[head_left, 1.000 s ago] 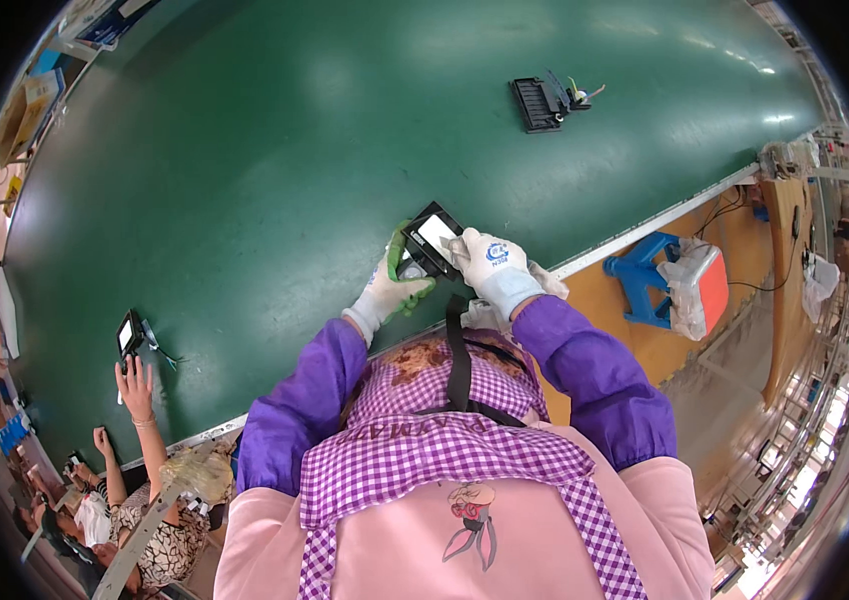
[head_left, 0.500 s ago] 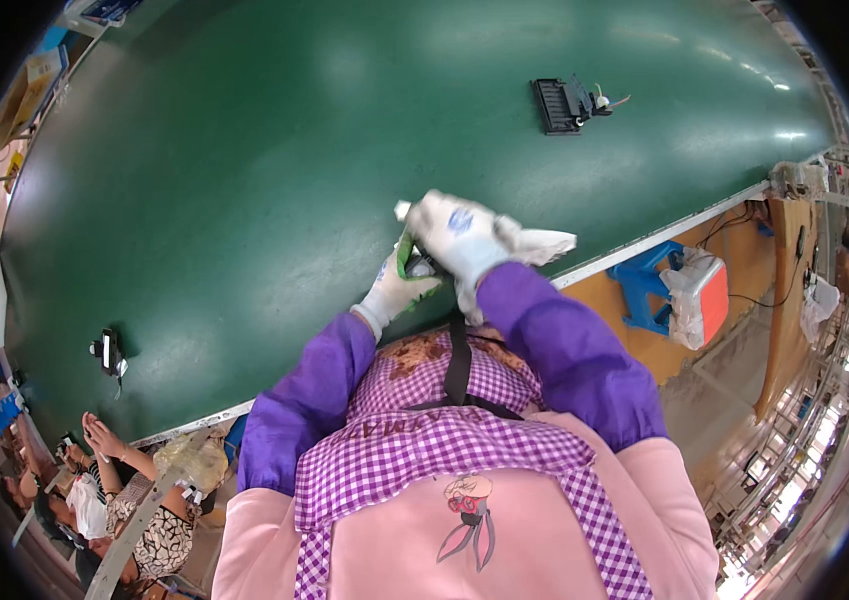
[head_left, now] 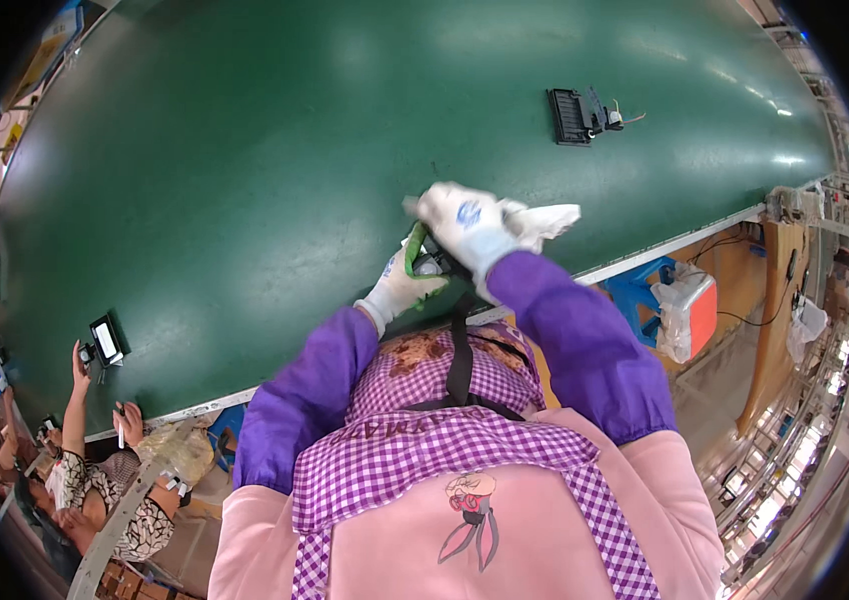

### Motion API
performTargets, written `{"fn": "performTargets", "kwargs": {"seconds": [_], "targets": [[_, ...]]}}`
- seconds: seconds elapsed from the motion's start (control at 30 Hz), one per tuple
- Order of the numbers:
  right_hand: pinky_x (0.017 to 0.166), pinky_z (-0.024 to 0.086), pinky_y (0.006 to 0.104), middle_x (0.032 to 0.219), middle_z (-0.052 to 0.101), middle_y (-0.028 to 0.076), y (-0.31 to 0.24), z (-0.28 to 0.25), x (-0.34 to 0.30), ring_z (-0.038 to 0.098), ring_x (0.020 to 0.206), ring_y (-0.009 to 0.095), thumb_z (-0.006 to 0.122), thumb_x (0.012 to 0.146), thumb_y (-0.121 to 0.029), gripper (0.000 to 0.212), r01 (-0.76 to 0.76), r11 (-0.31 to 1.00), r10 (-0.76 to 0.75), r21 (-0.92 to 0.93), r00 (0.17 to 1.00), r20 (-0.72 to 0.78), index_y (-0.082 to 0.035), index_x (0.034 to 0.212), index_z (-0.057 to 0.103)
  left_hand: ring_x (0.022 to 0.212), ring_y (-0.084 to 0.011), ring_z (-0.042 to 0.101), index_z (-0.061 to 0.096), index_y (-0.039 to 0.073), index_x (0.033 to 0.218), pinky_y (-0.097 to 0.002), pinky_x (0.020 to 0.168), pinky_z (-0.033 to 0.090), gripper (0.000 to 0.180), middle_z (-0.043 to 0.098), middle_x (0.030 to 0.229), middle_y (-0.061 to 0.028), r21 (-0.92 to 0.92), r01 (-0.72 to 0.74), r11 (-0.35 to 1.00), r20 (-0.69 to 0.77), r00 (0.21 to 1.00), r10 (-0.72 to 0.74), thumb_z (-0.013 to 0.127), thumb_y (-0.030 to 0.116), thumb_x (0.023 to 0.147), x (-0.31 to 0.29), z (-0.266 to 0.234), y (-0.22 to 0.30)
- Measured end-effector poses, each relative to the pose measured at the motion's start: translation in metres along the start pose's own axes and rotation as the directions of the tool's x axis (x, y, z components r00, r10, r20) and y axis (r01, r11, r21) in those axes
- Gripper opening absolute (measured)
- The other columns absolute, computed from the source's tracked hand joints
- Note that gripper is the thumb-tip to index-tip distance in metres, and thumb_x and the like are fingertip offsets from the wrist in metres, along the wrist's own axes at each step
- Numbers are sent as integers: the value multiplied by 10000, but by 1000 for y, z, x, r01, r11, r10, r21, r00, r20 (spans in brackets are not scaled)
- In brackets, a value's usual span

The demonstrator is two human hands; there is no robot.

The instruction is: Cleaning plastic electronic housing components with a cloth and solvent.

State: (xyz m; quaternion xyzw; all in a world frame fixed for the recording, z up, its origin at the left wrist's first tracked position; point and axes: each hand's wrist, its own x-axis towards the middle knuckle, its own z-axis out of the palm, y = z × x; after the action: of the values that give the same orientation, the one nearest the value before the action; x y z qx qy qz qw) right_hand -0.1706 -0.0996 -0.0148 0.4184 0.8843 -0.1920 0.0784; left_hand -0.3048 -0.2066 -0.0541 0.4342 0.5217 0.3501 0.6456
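Observation:
My left hand (head_left: 397,284), in a white glove with a green palm, is curled around a small dark device (head_left: 431,264) with a shiny greyish part. Most of that device is hidden by the gloves, so its exact kind does not show. Just above and to the right of it is my right hand (head_left: 463,222), also gloved in white and closed on a white cloth (head_left: 549,222). The cloth's loose end sticks out to the right past the wrist. The fingertips of that hand are blurred, and I cannot tell whether the cloth touches the device.
Farther off on the green table (head_left: 275,190) lies a black ribbed device (head_left: 573,117) with wires. At the left edge a co-worker's hand (head_left: 82,362) is at another black device (head_left: 107,340). A blue stool (head_left: 635,297) and a plastic-wrapped red-topped box (head_left: 690,315) stand below the right edge.
My right hand has shifted slightly to the right, still with the cloth, while my left keeps the device. The co-worker's hands have separated; one has reached up to the black device, which is turned.

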Motion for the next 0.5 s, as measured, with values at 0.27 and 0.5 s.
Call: {"fn": "performTargets", "kwargs": {"seconds": [0.27,0.5], "targets": [[785,512,414,929,657,119,15,-10,2,645,894,288,533,894,-320,234,74,997,-78,-25,981,-180,-98,933,598,976,-179,582,285,56,1464,-302,815,512,901,603,1076,-71,-87,223,971,68,974,-217,751,70,693,-5,-3,26],[778,485,455,935,670,78,-23,15,-99,657,869,282,537,899,-349,243,-65,957,117,283,979,-170,-140,995,614,1073,-180,554,375,57,1398,-329,922,460,828,596,1163,-94,66,-88,994,-28,996,90,790,145,687,-8,5,11]]}}
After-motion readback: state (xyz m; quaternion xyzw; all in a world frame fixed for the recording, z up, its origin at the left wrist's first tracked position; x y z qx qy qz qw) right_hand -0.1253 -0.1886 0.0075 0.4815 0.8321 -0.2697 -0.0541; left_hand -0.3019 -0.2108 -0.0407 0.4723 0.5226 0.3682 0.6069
